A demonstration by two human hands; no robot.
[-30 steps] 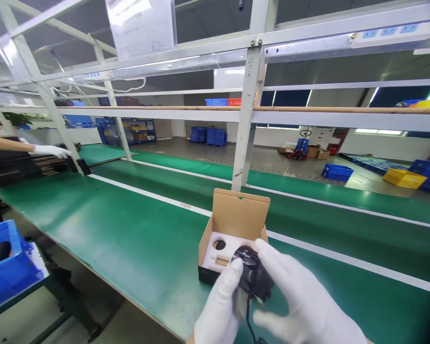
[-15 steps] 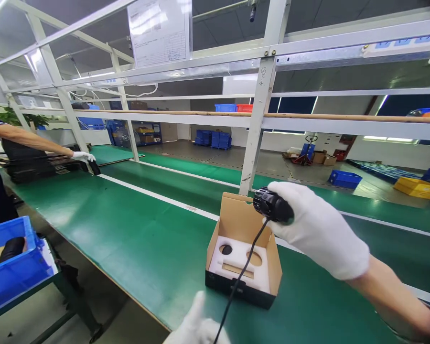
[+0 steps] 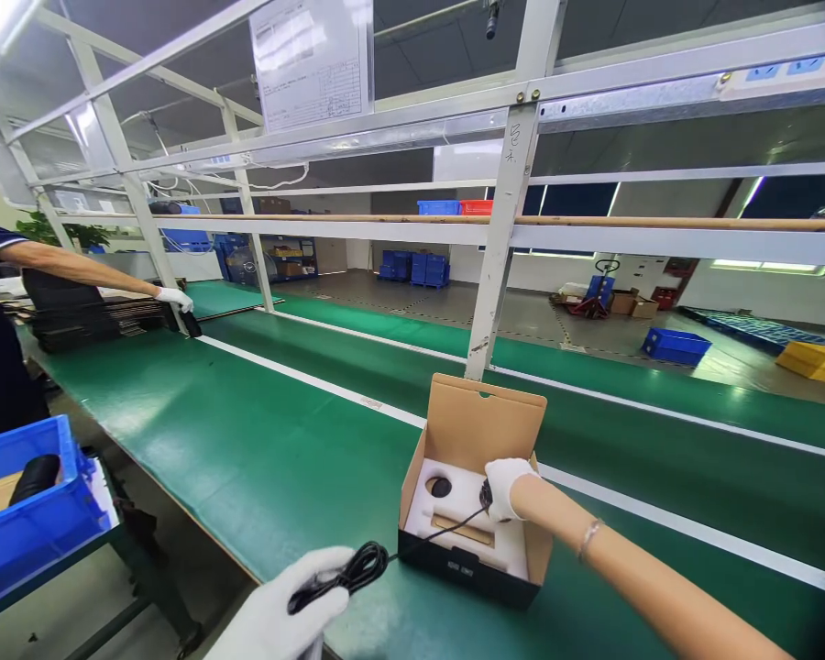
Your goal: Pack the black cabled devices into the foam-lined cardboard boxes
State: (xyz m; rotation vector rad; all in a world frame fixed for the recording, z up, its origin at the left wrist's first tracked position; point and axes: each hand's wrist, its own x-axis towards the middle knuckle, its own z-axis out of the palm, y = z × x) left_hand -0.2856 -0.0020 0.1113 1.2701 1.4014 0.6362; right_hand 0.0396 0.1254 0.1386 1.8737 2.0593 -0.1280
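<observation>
At lower centre, my left hand (image 3: pixel 281 600) grips a coiled black cable (image 3: pixel 367 568) and my right hand (image 3: pixel 510 490) a mostly hidden black device (image 3: pixel 485 495) over the foam insert (image 3: pixel 462 483) in an open cardboard box (image 3: pixel 485 423), its front print (image 3: pixel 460 570) illegible, while a blue crate (image 3: pixel 31 555) lower left holds a black object (image 3: pixel 36 478).

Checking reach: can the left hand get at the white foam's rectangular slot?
Probably yes: the brown cardboard lid stands open, though the left hand holds a coiled black cable whose strand crosses the slot.
</observation>
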